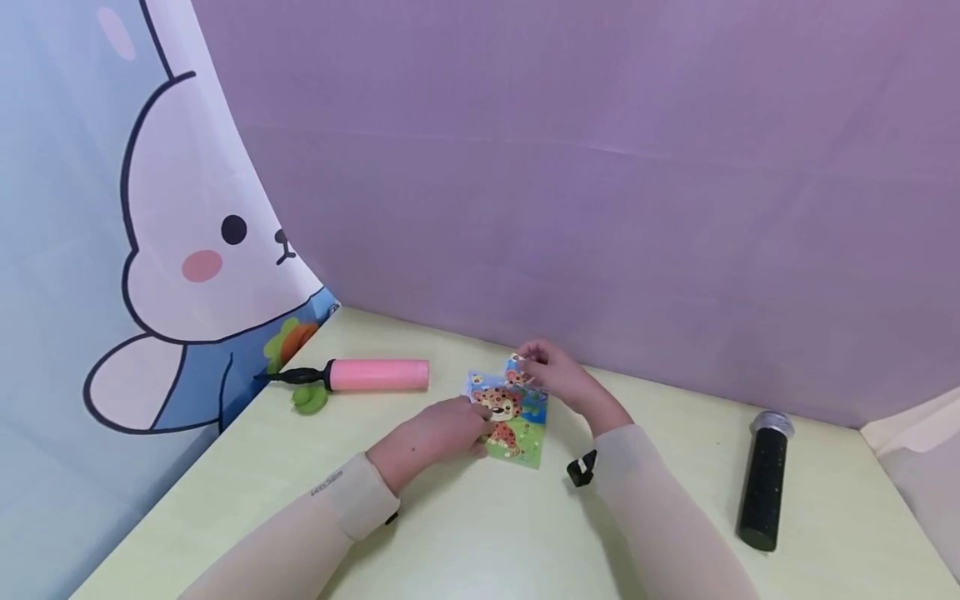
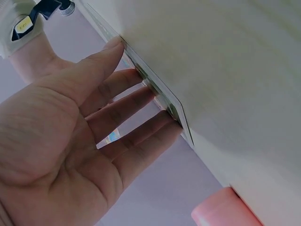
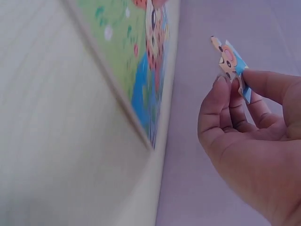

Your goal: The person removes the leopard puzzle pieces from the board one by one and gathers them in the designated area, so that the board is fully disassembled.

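Observation:
A flat picture puzzle (image 1: 528,442) with a spotted leopard cub on green grass and blue sky lies on the table. My left hand (image 1: 442,427) rests at its left side. In the left wrist view, the fairly straight fingers (image 2: 141,127) touch the puzzle's face, the thumb near its edge. Above the puzzle's far edge, my right hand (image 1: 561,379) pinches a puzzle piece (image 3: 230,59) between thumb and fingertips. That piece shows part of an animal face and some blue. In the head view it overlaps the puzzle's top edge.
A pink hand pump (image 1: 381,375) with a black nozzle lies at the left, a small green object (image 1: 309,398) just in front of it. A black cylinder with a silver top (image 1: 765,483) lies at the right. Purple cloth (image 1: 570,183) hangs along the table's back edge.

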`<state>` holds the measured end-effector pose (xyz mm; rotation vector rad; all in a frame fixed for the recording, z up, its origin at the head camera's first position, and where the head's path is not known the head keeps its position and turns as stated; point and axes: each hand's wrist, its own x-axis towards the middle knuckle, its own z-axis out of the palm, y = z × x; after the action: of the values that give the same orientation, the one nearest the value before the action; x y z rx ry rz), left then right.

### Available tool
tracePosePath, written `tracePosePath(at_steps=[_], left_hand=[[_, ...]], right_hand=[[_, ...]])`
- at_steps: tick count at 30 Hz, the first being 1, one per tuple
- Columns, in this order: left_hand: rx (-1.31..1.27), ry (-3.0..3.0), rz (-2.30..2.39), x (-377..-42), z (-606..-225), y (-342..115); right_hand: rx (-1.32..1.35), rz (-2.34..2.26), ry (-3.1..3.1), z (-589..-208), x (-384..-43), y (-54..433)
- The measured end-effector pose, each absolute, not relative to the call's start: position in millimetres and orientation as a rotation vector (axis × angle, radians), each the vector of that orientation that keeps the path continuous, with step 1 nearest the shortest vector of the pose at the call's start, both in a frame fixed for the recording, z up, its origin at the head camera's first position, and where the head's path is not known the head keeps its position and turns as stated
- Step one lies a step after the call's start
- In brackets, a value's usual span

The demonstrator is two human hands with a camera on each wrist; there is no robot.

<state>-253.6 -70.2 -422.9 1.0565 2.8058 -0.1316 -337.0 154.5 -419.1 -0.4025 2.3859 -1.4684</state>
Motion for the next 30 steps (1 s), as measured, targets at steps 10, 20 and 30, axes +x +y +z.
tracePosePath(at_steps=[10, 20, 30], left_hand=[[1.043, 2.821, -0.152, -253.7, -421.1, -69.1], [1.017, 2.815, -0.167, -250.4, -419.4, -70.1], [1.057, 2.826, -0.167, -250.0, -422.7, -70.5]], right_hand=[[-0.374, -1.446, 2.444, -418.3, -328.7, 207.5], [-0.343, -1.367, 2.471, -425.1, -321.4, 247.4], [-0.269, -1.174, 2.557, -440.4, -317.3, 251.7]])
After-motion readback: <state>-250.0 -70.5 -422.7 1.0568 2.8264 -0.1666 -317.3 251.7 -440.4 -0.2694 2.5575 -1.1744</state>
